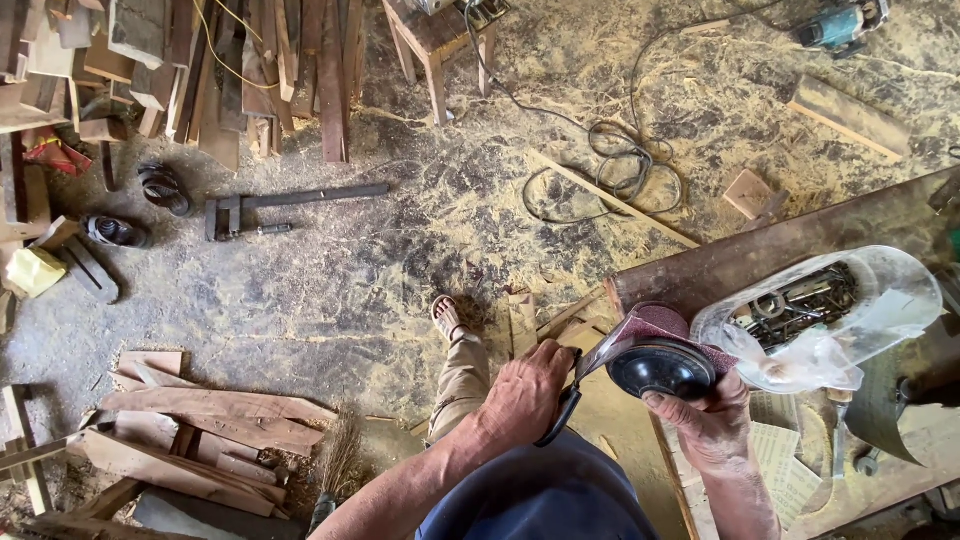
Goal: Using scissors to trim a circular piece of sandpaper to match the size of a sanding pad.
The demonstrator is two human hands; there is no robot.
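Both hands (620, 395) at workbench (760, 255) edge, sanding disc (660, 365) gripped

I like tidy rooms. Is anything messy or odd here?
Yes. Sawdust covers the floor, a cable lies in tangled loops, and wood scraps lie scattered. A clamp lies on the floor.

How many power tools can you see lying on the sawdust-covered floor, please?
1: a teal power tool at the top right, its cable coiled across the sawdust. Something on the wooden stool at the top edge is cropped, so another may be hidden.
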